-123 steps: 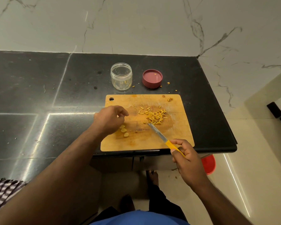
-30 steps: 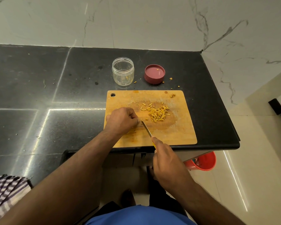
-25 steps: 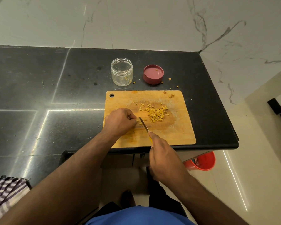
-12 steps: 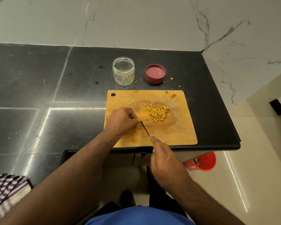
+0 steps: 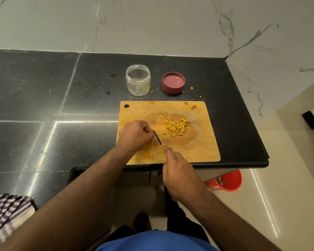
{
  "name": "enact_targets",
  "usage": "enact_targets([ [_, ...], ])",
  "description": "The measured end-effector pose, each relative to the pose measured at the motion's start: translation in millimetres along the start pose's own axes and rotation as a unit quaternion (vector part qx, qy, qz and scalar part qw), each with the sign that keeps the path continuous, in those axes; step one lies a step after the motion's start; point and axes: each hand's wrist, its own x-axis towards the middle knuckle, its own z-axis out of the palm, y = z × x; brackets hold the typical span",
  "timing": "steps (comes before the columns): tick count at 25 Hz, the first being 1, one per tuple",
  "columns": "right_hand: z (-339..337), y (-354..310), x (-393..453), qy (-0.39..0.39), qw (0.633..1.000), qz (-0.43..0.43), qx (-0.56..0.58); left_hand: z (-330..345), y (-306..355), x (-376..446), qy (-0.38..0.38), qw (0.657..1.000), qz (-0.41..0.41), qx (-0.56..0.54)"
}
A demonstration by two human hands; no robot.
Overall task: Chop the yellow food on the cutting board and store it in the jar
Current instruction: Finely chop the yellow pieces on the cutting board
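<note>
A wooden cutting board (image 5: 198, 149) lies on the black counter near its front edge. A pile of chopped yellow food (image 5: 176, 126) sits at the board's middle. My left hand (image 5: 134, 135) is curled over a piece of yellow food on the board's left part; the piece is mostly hidden under the fingers. My right hand (image 5: 178, 173) grips a knife (image 5: 158, 138) whose blade points up-left and meets the left fingertips. A clear jar (image 5: 138, 82) with a few yellow bits inside stands open behind the board.
The jar's red lid (image 5: 173, 83) lies upside down to the right of the jar, with yellow crumbs scattered around it. The counter ends at the right (image 5: 250, 124). A red bucket (image 5: 227, 181) stands on the floor below. A checked cloth (image 5: 5, 212) lies at lower left.
Since 4.9 s ago my right hand brought the knife in beside my left fingers, and the left hand closed over the yellow pieces. Over the last second both hands stay nearly still.
</note>
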Motion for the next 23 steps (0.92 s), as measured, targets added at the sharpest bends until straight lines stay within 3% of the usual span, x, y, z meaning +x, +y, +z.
enact_targets([
  [20,-2.8,0.4,-9.6,-0.023,0.999,-0.018,-0.017,-2.0,2.4,-1.9,-0.004,1.000,-0.010,-0.010],
  [23,-6.9,3.5,-25.1,-0.008,1.000,-0.011,0.021,-3.3,0.9,-1.9,-0.010,1.000,-0.008,-0.012],
])
